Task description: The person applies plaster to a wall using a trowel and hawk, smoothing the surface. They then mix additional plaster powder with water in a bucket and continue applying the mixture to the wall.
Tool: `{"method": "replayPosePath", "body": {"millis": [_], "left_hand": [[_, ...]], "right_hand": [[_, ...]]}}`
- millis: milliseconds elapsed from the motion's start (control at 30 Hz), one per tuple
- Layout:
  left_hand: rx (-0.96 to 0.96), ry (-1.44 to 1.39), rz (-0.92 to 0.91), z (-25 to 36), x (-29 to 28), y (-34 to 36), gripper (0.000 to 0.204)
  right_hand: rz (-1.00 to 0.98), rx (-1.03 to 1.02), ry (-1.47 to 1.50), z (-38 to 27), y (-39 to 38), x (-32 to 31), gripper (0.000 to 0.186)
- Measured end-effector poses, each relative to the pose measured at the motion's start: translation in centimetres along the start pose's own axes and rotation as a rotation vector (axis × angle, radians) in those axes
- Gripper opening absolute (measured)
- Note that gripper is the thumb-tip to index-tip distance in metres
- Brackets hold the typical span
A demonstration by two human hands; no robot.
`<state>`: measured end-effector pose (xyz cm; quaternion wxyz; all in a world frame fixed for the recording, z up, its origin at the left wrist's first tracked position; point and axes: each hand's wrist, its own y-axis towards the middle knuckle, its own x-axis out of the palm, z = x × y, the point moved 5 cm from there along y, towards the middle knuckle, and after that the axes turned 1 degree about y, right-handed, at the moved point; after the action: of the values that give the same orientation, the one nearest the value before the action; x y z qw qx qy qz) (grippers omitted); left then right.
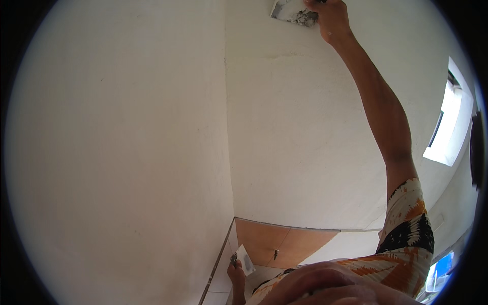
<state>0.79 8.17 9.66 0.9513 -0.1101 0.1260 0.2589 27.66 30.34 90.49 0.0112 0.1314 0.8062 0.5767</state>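
Observation:
At the top edge of the view my right hand [334,19] is raised, closed around the handle of a plastering trowel [292,11]. Its flat blade carries white and grey smears and lies at or close to the off-white wall [300,127]; actual contact cannot be made out. Low in the view, my left hand [236,274] is closed on a putty knife [246,260] with a pale, broad blade and a grey patch on it. This second tool is held near the wall corner, and its handle is mostly covered by my fingers.
Another off-white wall [117,152] meets this one at a corner on the left. Orange-brown tiles [279,241] with a small tap-like metal fitting [276,254] cover the lower wall. At right are a bright window [450,124] and a blue object [444,264] below it.

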Motion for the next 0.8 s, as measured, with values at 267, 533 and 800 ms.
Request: {"method": "replayPosePath", "body": {"millis": [267, 533, 800], "left_hand": [[-0.055, -0.103, 0.046, 0.4, -0.7, -0.6, 0.021], [0.040, -0.037, 0.040, 0.5, -1.1, -0.2, 0.023], [0.047, -0.052, 0.088, 0.9, -1.1, -0.2, 0.022]], "right_hand": [[0.048, 0.141, 0.003, -1.2, -0.1, -0.3, 0.014], [0.065, 0.113, 0.017, -0.6, -1.1, 0.3, 0.014], [-0.017, -0.244, 0.234, -1.6, -2.0, 0.5, 0.013]]}}
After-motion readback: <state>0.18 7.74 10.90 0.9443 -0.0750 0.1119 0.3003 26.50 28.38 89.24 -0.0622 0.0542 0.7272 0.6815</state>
